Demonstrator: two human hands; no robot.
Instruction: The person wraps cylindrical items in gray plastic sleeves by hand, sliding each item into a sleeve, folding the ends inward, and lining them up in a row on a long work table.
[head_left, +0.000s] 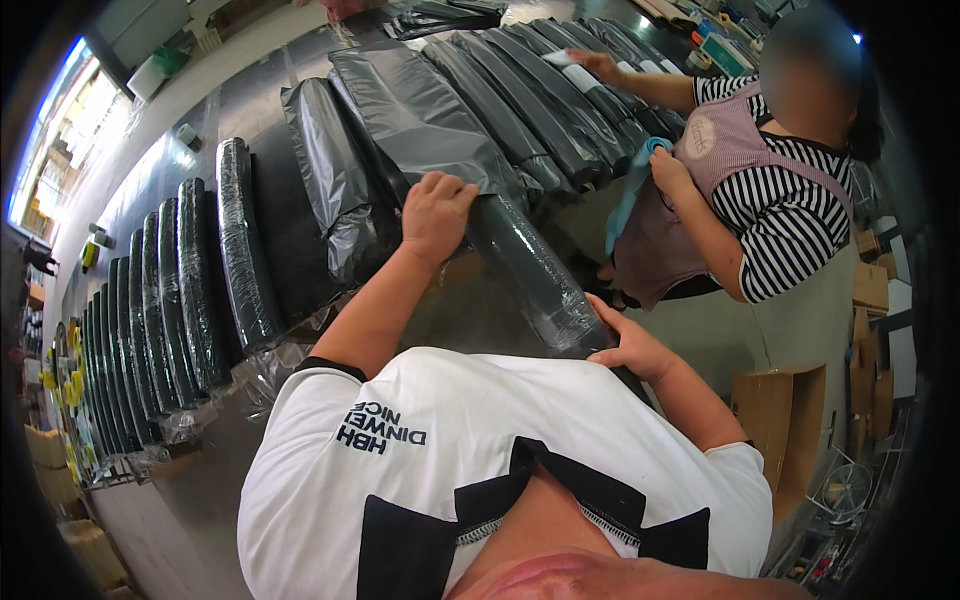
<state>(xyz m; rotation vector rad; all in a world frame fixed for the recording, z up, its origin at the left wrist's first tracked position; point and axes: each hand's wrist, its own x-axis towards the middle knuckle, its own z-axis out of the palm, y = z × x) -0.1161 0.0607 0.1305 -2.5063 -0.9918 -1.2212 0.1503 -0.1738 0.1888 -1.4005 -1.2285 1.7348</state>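
The left hand [437,212] is curled shut over the top of a long dark roll [525,270] in clear wrap. The fingers bend down over the edge of a grey bag [405,110] that lies on the roll's far end. The right hand [630,345] is cupped round the near end of the roll, close to the white shirt [450,450]. It grips the roll from the side, with the thumb on top.

The roll lies slanted on the table [250,90], from the left hand down to the right hand.

To do this well, both hands should hold firm, because the clear wrap looks slippery. The roll should stay straight between the two hands, so the bag mouth stays lined up with it. The left hand should keep the bag edge flat and not bunched.

The left arm reaches far out and is almost straight. The right arm is bent, with the elbow near the body.

On the left, more rolls [190,290] lie side by side in a row. More grey bags [560,100] lie in a row farther back. A second person in a striped top [790,210] stands on the right, with one hand [600,65] on those bags and the other holding a blue thing [635,185].
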